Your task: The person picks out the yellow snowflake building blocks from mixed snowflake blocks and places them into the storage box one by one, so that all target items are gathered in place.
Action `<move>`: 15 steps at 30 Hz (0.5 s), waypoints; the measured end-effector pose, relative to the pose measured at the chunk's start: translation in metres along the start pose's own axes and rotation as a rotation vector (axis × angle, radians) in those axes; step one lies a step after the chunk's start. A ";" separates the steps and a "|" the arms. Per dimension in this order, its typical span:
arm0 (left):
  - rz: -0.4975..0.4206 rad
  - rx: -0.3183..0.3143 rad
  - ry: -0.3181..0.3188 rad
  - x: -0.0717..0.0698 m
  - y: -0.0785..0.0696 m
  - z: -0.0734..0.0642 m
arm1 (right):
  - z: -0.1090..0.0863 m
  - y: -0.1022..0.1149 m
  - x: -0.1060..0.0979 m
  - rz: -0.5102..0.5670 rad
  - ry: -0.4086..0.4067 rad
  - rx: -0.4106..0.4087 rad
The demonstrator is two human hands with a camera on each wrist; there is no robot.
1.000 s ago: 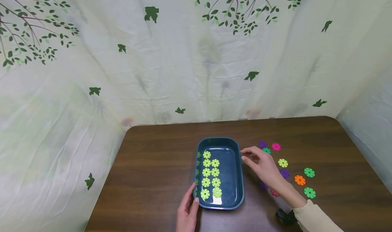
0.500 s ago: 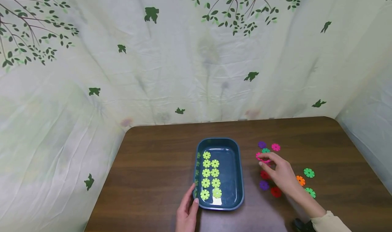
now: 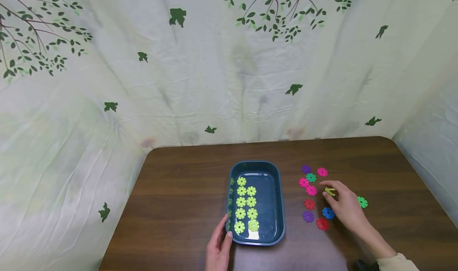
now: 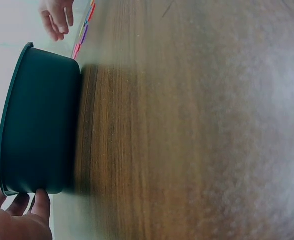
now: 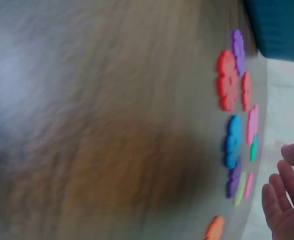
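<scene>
A dark blue tray [image 3: 266, 207] stands on the table, with yellow-green flower-shaped discs [image 3: 252, 201] in two columns along its left side. My left hand [image 3: 218, 247] holds the tray at its near left corner; in the left wrist view its fingers lie against the outer wall of the tray [image 4: 39, 120]. My right hand [image 3: 345, 207] hovers over the loose discs, thumb and forefinger apart around a yellow-green disc [image 3: 330, 192]. In the right wrist view that yellow-green disc [image 5: 239, 189] lies on the table, and the right hand [image 5: 289, 200] is apart from it.
Right of the tray lie loose flower discs: pink [image 3: 311, 190], red [image 3: 322, 224], blue [image 3: 328, 213], purple [image 3: 308, 216] and green [image 3: 362, 201]. An orange disc [image 5: 215, 229] shows in the right wrist view. Behind the brown table [image 3: 186, 191] hangs a leaf-printed cloth [image 3: 236, 84].
My right hand has moved from the tray's right rim rightward to the yellow-green disc, uncovering pink, red and blue discs. My left hand and the tray have stayed in place.
</scene>
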State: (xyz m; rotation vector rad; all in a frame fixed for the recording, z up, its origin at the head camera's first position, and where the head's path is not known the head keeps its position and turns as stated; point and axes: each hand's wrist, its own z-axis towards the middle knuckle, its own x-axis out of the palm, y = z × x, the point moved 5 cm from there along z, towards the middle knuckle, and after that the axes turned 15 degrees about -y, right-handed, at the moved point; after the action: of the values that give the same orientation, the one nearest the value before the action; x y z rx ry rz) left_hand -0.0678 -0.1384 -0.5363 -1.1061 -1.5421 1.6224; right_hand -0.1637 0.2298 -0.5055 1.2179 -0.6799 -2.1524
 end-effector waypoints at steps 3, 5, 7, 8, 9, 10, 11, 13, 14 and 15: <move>0.002 -0.002 0.000 0.000 0.000 0.000 | -0.001 -0.007 -0.001 -0.006 -0.002 0.002; 0.002 -0.002 0.000 0.000 0.000 0.000 | -0.001 -0.012 -0.001 -0.009 0.009 0.004; 0.002 0.001 -0.002 0.000 0.000 0.000 | -0.001 -0.016 -0.001 -0.018 0.022 0.004; 0.001 0.002 -0.002 0.000 0.000 0.000 | 0.000 -0.018 -0.001 -0.022 0.026 0.003; -0.001 0.006 -0.002 0.000 0.000 0.000 | 0.000 -0.020 -0.001 -0.026 0.032 0.003; -0.004 0.009 -0.001 0.000 0.000 0.000 | 0.001 -0.022 -0.001 -0.031 0.035 0.003; -0.008 0.010 0.000 0.000 0.000 0.000 | 0.001 -0.023 -0.001 -0.036 0.039 0.003; -0.015 0.009 0.000 0.000 0.001 0.000 | 0.003 -0.026 -0.001 -0.046 0.048 0.006; -0.020 0.010 0.000 0.000 0.001 0.000 | 0.003 -0.027 -0.002 -0.051 0.055 0.010; -0.025 0.011 0.001 0.000 0.001 0.000 | 0.004 -0.027 -0.002 -0.056 0.064 0.015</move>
State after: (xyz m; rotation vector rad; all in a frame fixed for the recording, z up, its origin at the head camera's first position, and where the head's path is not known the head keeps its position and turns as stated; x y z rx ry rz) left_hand -0.0673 -0.1385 -0.5368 -1.0777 -1.5388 1.6113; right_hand -0.1726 0.2509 -0.5210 1.3227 -0.6428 -2.1476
